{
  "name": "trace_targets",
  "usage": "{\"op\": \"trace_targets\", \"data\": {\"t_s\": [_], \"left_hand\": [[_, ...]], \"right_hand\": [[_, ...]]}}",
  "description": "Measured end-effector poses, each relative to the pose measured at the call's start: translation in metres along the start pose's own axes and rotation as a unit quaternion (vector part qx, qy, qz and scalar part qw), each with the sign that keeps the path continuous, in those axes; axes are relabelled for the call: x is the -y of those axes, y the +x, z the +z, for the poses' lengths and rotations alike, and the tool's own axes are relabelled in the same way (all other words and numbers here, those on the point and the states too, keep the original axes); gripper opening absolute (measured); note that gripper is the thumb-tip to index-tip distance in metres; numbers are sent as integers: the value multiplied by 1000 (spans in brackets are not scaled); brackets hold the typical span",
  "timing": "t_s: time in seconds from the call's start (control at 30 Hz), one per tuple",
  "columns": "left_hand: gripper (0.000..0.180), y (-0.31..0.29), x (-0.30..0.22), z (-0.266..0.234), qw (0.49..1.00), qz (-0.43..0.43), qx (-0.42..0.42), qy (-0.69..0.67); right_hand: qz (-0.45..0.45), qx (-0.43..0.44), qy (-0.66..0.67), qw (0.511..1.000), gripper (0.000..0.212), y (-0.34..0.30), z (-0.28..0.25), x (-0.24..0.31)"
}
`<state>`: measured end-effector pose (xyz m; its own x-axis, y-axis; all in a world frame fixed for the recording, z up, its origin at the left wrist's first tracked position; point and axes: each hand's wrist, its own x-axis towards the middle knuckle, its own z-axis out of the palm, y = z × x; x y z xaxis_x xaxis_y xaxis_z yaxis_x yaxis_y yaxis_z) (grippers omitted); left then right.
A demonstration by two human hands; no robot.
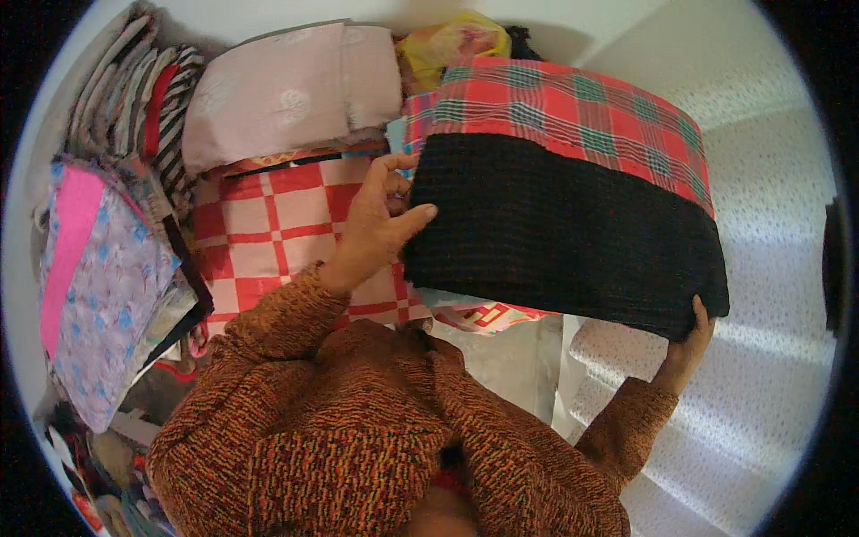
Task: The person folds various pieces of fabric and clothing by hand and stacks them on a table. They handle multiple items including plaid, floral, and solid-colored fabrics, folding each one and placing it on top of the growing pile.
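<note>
A black folded cloth (564,233) with a ribbed weave lies on top of a pile at the right. Along its far side shows a red and green plaid cloth (617,112), also folded. My left hand (380,224) grips the left edge of the black cloth, thumb on top and fingers curled at the side of the pile. At the near right corner, my right hand (693,340) holds the same cloth, thumb over the edge; its other fingers are hidden underneath. Lighter fabrics peek out below the black cloth.
Left of the pile lies a red and pink checked blanket (268,233), with a folded pale pink cloth (268,98) behind it. Stacked fabrics (116,242) stand at the far left. A yellow bag (456,40) sits at the back. Patterned white steps (761,358) run down the right.
</note>
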<state>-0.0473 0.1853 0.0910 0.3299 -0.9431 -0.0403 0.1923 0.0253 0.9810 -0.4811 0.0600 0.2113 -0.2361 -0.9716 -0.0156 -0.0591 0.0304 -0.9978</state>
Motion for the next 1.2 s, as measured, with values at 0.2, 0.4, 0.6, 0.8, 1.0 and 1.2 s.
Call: {"op": "trace_targets", "data": {"t_s": [0.2,0.4,0.6,0.8,1.0,1.2], "left_hand": [[59,-12,25,-7,991,-43,-59,112],[67,-17,39,-7,991,-128,-6,22],[70,-18,23,-3,981,-162,-3,110],[63,-10,9,-1,977,-196,24,-78],[59,0,13,-2,976,-184,80,-86],[57,13,15,1,955,-200,64,-210]], "right_hand": [[-60,9,-237,970,74,6,-15,-29],[-20,3,-223,975,75,4,-8,-28],[-49,14,-220,974,74,4,-3,-28],[45,17,-153,987,68,28,-5,-25],[20,62,-182,981,71,23,6,6],[103,97,-157,977,70,32,-9,10]]}}
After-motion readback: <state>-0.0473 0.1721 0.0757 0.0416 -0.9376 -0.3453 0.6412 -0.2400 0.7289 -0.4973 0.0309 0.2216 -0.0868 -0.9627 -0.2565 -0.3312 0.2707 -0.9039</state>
